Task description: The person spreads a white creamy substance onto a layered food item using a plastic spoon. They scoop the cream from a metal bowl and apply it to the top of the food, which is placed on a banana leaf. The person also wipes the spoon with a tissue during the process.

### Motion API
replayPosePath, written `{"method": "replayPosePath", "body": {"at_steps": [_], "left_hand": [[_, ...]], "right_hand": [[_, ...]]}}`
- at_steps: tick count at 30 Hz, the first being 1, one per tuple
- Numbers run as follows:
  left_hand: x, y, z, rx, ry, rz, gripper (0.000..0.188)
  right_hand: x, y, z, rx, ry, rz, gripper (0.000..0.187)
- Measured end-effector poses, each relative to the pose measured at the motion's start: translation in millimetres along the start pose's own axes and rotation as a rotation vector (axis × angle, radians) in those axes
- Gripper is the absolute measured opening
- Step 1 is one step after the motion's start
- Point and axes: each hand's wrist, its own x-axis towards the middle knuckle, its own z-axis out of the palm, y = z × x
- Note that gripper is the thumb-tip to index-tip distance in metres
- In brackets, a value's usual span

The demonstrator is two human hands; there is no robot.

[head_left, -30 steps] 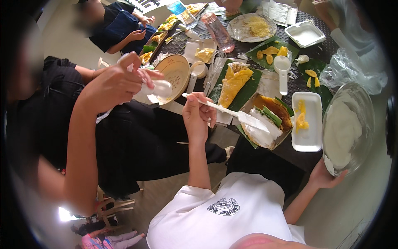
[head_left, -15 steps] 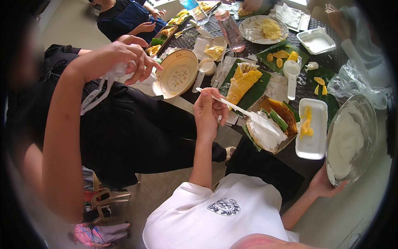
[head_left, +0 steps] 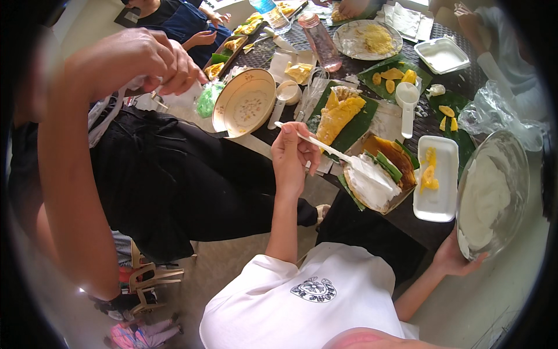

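Note:
My left hand point(head_left: 289, 158) grips the handle of a white spatula point(head_left: 325, 147) between thumb and fingers. The spatula's far end rests on thick white cream point(head_left: 372, 185) spread on a flat piece in a leaf-lined open tray point(head_left: 409, 198). Brown-orange filling and a green leaf strip show at the tray's back. At the far right, my right hand point(head_left: 454, 256) supports the lower rim of a tilted metal bowl point(head_left: 517, 200) with white cream inside. Between tray and bowl lies a white foam tray point(head_left: 435, 200) with yellow fruit strips point(head_left: 429, 177).
Beyond my left hand, a yellow wrap point(head_left: 343, 119) lies on banana leaf near a white measuring scoop point(head_left: 407, 110). A floral bowl point(head_left: 244, 104), pink bottle point(head_left: 321, 43) and plate point(head_left: 363, 49) stand farther back. On the left, a co-worker's hands point(head_left: 168, 67) hold a clear plastic bag.
The co-worker's hands on the left have risen and moved left, and a green bundle now shows beside the floral bowl. My hands, spatula and metal bowl have hardly moved.

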Motion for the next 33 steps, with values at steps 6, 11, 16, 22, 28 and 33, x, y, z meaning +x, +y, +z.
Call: {"method": "replayPosePath", "body": {"at_steps": [6,11,16,22,28,33], "left_hand": [[2.0,2.4,3.9,-0.072,0.075,-0.003,0.04],[-1.7,1.4,1.3,-0.174,0.165,-0.059,0.035],[0.5,-2.1,5.5,-0.255,-0.025,-0.1,0.039],[7.0,18.4,40.5,-0.318,-0.189,-0.09,0.03],[13.4,22.6,55.8,-0.293,-0.141,-0.055,0.028],[11.4,11.7,27.2,-0.365,-0.09,-0.069,0.029]], "right_hand": [[1.4,0.2,-9.3,0.052,0.02,-0.01,0.072],[1.3,6.3,-25.9,0.147,0.114,0.003,0.061],[1.2,2.8,-24.7,0.077,0.039,0.031,0.058],[-2.4,-1.7,-34.5,-0.009,-0.024,0.013,0.058],[-4.8,-39.5,-30.3,-0.071,0.04,-0.018,0.055],[0.1,-94.4,-43.0,-0.246,0.108,-0.051,0.059]]}}
